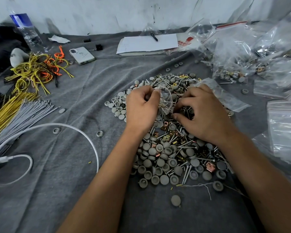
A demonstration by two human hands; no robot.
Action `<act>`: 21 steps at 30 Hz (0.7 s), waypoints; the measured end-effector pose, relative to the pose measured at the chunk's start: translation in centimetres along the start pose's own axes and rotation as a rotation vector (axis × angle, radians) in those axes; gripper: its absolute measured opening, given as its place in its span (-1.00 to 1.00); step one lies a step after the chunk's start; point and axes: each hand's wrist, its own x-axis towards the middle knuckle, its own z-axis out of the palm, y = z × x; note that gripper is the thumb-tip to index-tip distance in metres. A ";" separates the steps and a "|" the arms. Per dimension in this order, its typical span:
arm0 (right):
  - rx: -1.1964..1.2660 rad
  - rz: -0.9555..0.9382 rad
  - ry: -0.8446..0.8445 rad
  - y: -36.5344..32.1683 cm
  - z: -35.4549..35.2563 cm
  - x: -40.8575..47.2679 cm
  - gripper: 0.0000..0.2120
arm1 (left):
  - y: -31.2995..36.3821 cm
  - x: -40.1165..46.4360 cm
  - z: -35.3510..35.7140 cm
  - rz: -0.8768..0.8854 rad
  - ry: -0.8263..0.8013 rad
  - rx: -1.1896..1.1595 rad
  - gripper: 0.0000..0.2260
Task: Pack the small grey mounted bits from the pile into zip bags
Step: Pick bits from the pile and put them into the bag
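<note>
A big pile of small grey round bits (168, 158), mixed with screws and copper-coloured clips, lies on the grey cloth in the middle. My left hand (141, 108) grips a small clear zip bag (165, 102) over the pile's far half; screws show inside the bag. My right hand (198, 111) is just right of the bag, its fingers curled down into the pile and pinching among the pieces. What it pinches is hidden by the fingers.
Filled and empty zip bags (252, 52) heap up at the right. A notebook (146, 44) with a pen, a phone (82, 55) and a water bottle (26, 29) stand at the back. Yellow, orange and grey ties (32, 73) and a white cable (84, 132) lie left.
</note>
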 end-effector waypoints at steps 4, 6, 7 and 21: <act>0.013 -0.008 -0.025 -0.1 -0.3 0.1 -0.80 | 0.0 0.0 -0.1 0.021 0.004 0.009 -0.66; 0.035 -0.021 -0.003 -0.1 -0.2 0.2 -0.82 | 0.0 0.0 -0.1 0.019 0.002 0.006 -0.66; 0.060 -0.027 0.029 -0.2 -0.2 0.1 -0.83 | 0.0 0.0 -0.1 0.019 -0.001 0.009 -0.67; 0.214 -0.131 0.283 -1.4 -0.2 0.0 -0.77 | 0.1 -0.4 0.2 0.078 -0.132 0.014 -0.67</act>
